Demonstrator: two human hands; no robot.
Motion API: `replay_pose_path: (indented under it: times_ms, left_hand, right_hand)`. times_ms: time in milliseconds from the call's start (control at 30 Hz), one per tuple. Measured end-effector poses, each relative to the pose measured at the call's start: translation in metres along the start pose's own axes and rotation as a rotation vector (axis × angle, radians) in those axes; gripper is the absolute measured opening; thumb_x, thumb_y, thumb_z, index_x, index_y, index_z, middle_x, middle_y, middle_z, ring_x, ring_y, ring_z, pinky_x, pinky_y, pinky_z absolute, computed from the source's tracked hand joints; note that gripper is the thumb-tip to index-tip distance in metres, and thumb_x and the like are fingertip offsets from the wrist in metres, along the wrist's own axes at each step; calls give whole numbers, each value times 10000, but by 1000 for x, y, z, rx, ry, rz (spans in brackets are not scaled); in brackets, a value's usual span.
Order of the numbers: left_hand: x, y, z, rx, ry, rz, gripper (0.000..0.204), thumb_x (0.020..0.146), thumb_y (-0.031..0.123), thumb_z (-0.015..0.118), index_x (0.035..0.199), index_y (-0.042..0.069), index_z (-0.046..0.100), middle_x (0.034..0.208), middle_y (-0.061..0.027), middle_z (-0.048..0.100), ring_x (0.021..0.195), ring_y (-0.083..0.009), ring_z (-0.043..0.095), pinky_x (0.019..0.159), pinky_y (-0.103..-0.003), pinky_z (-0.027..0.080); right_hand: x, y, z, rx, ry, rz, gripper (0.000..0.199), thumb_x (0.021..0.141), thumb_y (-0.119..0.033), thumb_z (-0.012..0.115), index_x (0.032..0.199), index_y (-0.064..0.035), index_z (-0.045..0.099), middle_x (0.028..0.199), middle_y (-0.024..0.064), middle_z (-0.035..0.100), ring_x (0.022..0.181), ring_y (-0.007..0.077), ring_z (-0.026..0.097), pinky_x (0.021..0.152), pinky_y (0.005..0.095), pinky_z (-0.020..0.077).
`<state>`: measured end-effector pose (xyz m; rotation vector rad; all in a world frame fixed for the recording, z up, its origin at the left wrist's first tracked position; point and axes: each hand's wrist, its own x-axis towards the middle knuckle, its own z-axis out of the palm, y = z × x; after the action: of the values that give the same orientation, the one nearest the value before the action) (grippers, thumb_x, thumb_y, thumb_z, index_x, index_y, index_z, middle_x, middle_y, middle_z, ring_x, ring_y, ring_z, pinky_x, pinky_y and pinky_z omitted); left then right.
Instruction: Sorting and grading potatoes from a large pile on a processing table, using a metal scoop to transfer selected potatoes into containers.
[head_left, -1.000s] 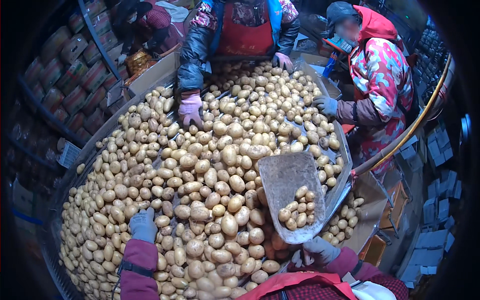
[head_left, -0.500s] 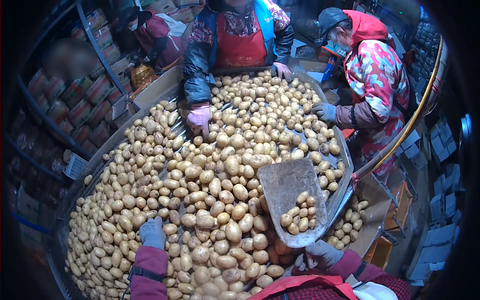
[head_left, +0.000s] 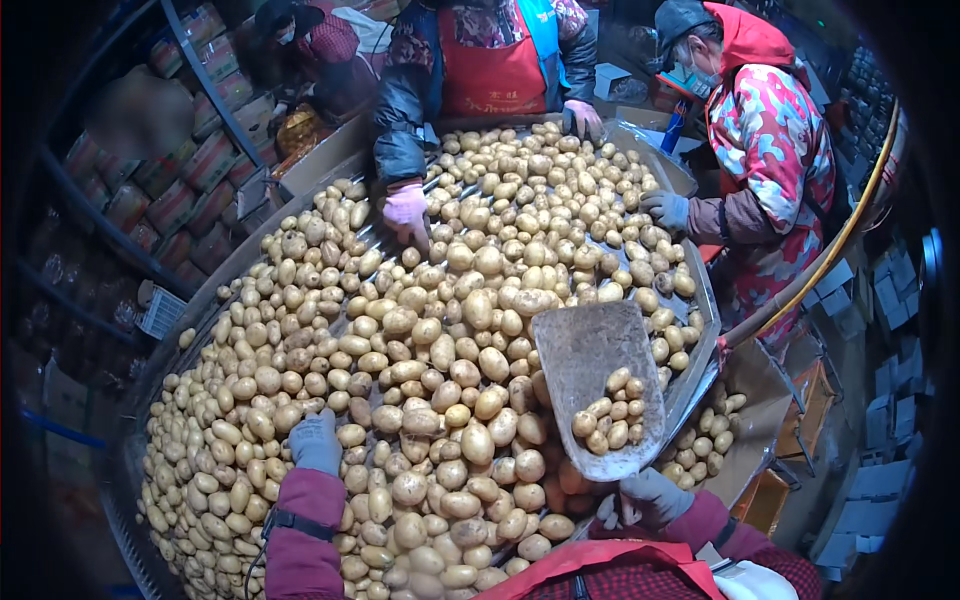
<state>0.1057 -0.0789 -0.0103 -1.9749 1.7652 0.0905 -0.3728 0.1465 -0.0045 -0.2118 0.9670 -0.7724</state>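
Around both your hands spreads the big sorting table [head_left: 690,300], heaped almost edge to edge with pale potatoes [head_left: 400,330]. Across it from your grip, one co-worker in a red apron [head_left: 490,75] has a pink-gloved hand [head_left: 407,212] down among the potatoes, and another in a patterned red jacket [head_left: 775,150] rests a grey-gloved hand [head_left: 665,208] at the far right rim. Off to the left, well away from your hands, are stacked cartons [head_left: 170,190]

Your right hand [head_left: 652,497] is closed on the near end of a grey metal scoop [head_left: 592,370]; the exact finger wrap is partly hidden, but it is clearly carrying the scoop. The blade runs up and away from that grip, and a cluster of small potatoes [head_left: 610,420] sits in the end closest to your fist. Compared with a second ago, the scoop has stayed in much the same place and its load is unchanged, so nothing has been tipped out yet

Your left hand [head_left: 316,440], in a grey glove, lies palm-down and spread on the pile. It grips nothing that I can see. It has slid slightly up the heap from where it was, settling on larger potatoes just left of the scoop's side

Below your right grip, a cardboard box [head_left: 740,450] holds more small potatoes
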Motion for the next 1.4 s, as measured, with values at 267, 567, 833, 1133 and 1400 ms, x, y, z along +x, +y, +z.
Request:
replay_pose_path:
  times_ms: [267,567,833,1133,1400]
  left_hand:
    - [1,5,-1,7,-59,-33,286,907,153,642,1192,127,623,1202,-167,666,1098,-330,674,904,-445,540]
    - [1,4,5,22,-11,-9,291,903,169,642,1190,125,625,1188,-166,672,1093,-323,678,906,-436,538]
    - [1,2,8,3,-20,-14,276,910,142,622,1185,117,626,1175,-176,672,1086,-336,677,894,-443,543]
    - [-3,-4,-9,-84,-7,32,279,901,168,593,1172,119,635,1107,-159,700,1078,-345,661,911,-438,519]
    - [-69,117,-91,-897,420,645,362,935,84,628,1296,51,617,1187,-167,679,1061,-217,688,906,-341,552]
  right_hand:
    - [-8,-14,26,70,-99,-73,497,965,-362,628,616,-10,648,863,227,729,907,351,717,886,469,554]
    - [-6,-7,8,43,-153,-31,712,874,-415,740,1359,69,549,1224,201,669,946,227,699,847,359,576]
    - [1,9,-8,14,-131,-47,715,850,-448,761,1310,68,579,1095,175,707,872,244,709,827,371,580]
    - [2,3,-1,-4,-117,-125,527,971,-413,618,630,-13,656,888,246,724,795,333,727,727,450,581]
    - [7,4,7,-127,-11,-125,565,960,-406,643,559,-9,611,873,223,721,773,323,727,737,481,583]
